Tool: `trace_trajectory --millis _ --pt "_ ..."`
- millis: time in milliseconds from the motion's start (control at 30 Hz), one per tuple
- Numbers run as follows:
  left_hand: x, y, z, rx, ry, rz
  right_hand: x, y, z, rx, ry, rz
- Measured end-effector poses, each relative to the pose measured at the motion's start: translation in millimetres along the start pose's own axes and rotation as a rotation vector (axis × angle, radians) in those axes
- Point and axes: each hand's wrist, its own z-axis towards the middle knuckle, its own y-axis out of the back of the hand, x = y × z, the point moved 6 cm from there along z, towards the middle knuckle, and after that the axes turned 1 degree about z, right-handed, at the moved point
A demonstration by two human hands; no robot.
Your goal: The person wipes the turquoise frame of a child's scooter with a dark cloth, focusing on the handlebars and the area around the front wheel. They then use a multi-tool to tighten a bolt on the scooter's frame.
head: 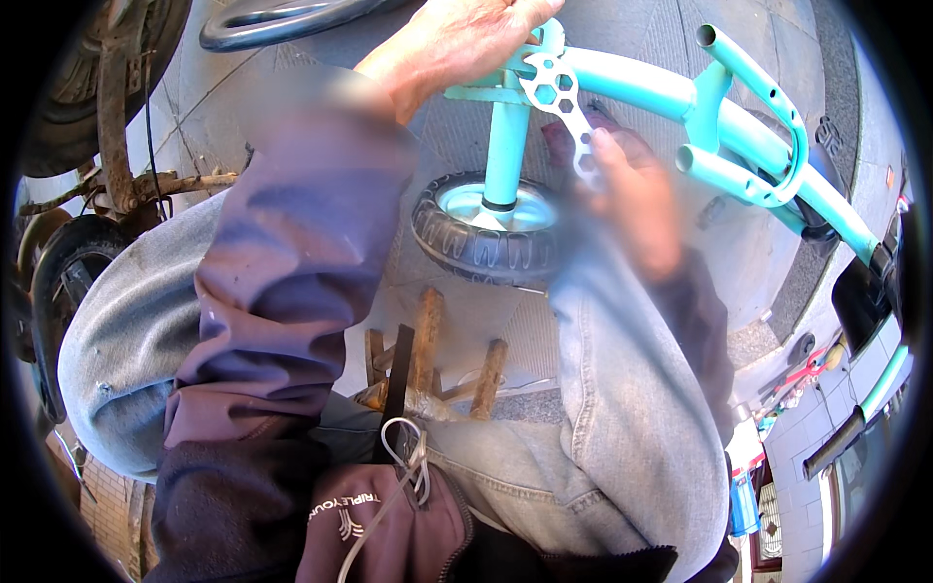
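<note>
My right hand (633,197), partly blurred, grips the lower end of a flat silver multi-hole bicycle spanner (565,95). The spanner's wide head lies against the bracket of a turquoise children's bicycle frame (630,76). My left hand (466,40) reaches over that bracket from the left; the top edge of the view cuts off its fingers, so its hold is hidden. Below the bracket a turquoise leg (506,149) runs down to a small wheel with a black tyre (485,255), which lies tilted near my knee.
A rusty metal frame (116,138) with a large tyre stands at the left. A black tube ring (284,25) lies at the top. Between my legs is a wooden stool (428,335). The turquoise frame stretches right to a handlebar grip (834,444). Tiled paving lies beneath.
</note>
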Motion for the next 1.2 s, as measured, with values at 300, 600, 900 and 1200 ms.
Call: trace_trajectory --millis 300,600,900,1200 --pt "-1.9 -2.1 -1.5 0.068 0.037 -0.055 -1.2 -27.3 2.0 0.215 -0.097 -0.105" --pt "-18.4 1.7 -10.7 0.096 0.055 -0.061 -2.6 -40.2 2.8 0.295 -0.124 -0.209" --pt "-24.8 5.1 -9.8 0.193 0.045 0.032 -0.1 -59.8 -0.8 0.42 -0.239 -0.135" --pt "-11.3 5.4 1.1 0.216 0.047 0.218 -13.0 -79.7 3.3 0.57 -0.411 0.045"
